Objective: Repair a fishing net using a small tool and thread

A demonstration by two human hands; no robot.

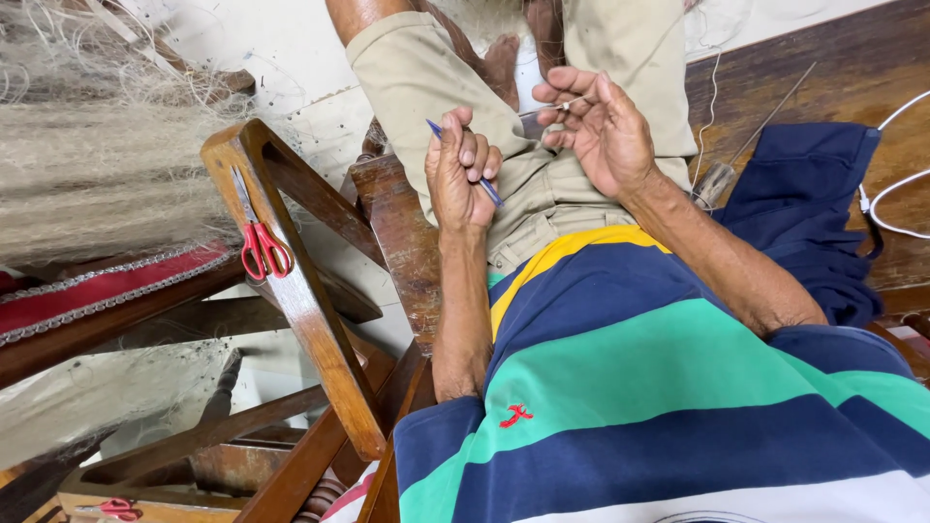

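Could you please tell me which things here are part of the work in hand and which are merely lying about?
In hand:
left hand gripping a blue needle-like tool
right hand pinching a thin line

Lying about:
red scissors on the wooden chair arm
navy cloth
white cable

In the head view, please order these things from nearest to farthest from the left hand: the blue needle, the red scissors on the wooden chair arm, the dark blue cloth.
1. Blue needle: in the left hand, between its fingers.
2. Red scissors: on the wooden chair arm, left in the picture.
3. Dark blue cloth: far right, beyond the right hand.
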